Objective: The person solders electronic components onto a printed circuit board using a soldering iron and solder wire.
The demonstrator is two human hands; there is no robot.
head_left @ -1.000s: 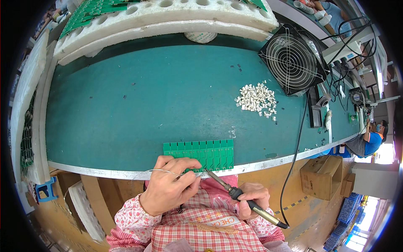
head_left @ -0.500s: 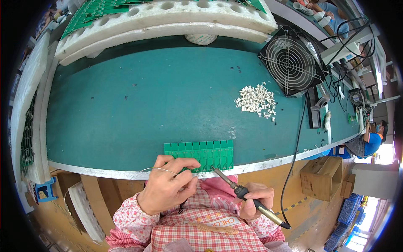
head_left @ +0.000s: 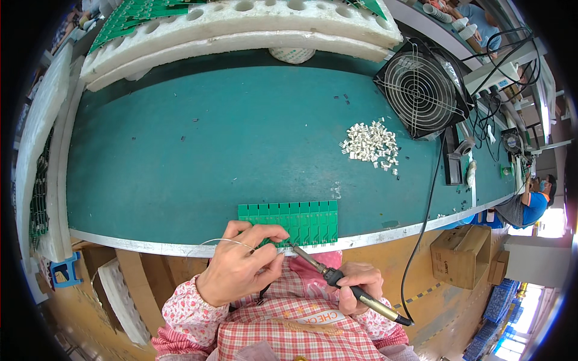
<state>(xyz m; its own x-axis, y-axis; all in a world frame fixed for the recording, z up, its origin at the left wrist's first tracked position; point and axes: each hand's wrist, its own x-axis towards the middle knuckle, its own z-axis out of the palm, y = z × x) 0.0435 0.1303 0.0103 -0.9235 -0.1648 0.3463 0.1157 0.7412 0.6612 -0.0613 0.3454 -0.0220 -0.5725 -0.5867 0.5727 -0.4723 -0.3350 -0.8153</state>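
Note:
A green circuit board panel [head_left: 313, 219] lies at the front edge of the green work table, its near edge over the pale metal rim. My left hand [head_left: 244, 262] is closed in a pinch on a thin solder wire [head_left: 220, 240] beside the board's near left corner; the wire trails off to the left. In my right hand [head_left: 360, 286] is a soldering iron [head_left: 331, 275], gripped by its dark handle. Its tip touches or nearly touches the board's near edge, close to my left fingertips. The exact point of contact is too small to make out.
White small connectors [head_left: 370, 143] lie heaped at the right, before a black fan [head_left: 419, 90]. White foam trays [head_left: 241, 27] with green boards stand along the back and left. The iron's cable [head_left: 425, 210] hangs over the table edge. A co-worker [head_left: 534, 201] sits far right.
The soldering iron in my right hand has moved left along the board's near edge, toward my left fingers. My left hand stays in nearly the same place, still holding the solder wire.

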